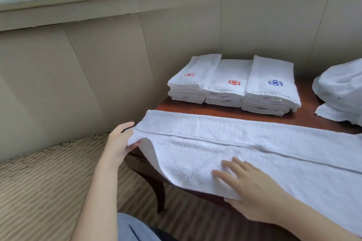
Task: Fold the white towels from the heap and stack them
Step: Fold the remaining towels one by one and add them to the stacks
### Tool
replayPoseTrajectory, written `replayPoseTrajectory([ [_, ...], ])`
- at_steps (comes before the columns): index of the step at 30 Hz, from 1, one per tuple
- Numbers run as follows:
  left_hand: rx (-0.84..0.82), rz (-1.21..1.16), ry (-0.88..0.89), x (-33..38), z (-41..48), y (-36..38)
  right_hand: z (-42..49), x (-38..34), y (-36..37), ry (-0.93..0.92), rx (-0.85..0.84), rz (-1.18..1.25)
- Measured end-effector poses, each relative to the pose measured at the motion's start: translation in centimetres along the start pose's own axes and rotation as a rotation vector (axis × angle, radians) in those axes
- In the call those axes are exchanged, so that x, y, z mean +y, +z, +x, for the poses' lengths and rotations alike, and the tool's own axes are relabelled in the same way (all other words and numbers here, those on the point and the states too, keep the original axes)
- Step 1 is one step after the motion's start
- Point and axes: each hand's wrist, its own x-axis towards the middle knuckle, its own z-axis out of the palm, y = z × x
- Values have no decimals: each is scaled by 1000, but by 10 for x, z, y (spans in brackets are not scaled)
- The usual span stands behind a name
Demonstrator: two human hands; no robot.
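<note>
Off the left edge of the tabletop (215,110): pinching the left end of the long white towel (235,143) with the left hand (119,139), fingers (127,125) curled over the hem and thumb beneath; holding that end raised, with a sag just below it. Laid lengthwise along the near edge, already doubled along its length, a stitched hem running across the top layer. Further right, pressing down on it with the right hand (252,190), fingers straight and spread, gripping nothing. To fold well, probably: keep the flat palm as an anchor; carry the pinched end rightward over it; match hems and corners before letting go; smooth out the sag first. Beyond, toward the far edge, three stacks of folded towels (231,88), red and blue emblems on top; near the far right corner, the unfolded heap (340,92). Cut off by the frame: the towel's right end and part of the heap; too small to read: the labels on the stacks.
</note>
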Motion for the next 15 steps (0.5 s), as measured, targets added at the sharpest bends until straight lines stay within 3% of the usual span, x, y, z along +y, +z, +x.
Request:
replayPoseTrajectory([
  [3, -70, -150, -59, 1, 6, 5, -4, 6, -9, 202, 29, 138],
  [7, -109, 9, -62, -7, 19, 18, -2, 43, -17, 571, 37, -50],
  [12, 189, 380, 85, -12, 41, 40, 32, 96, -17, 675, 210, -63],
  [15, 318, 637, 166, -15, 52, 50, 54, 114, -4, 693, 171, -58],
])
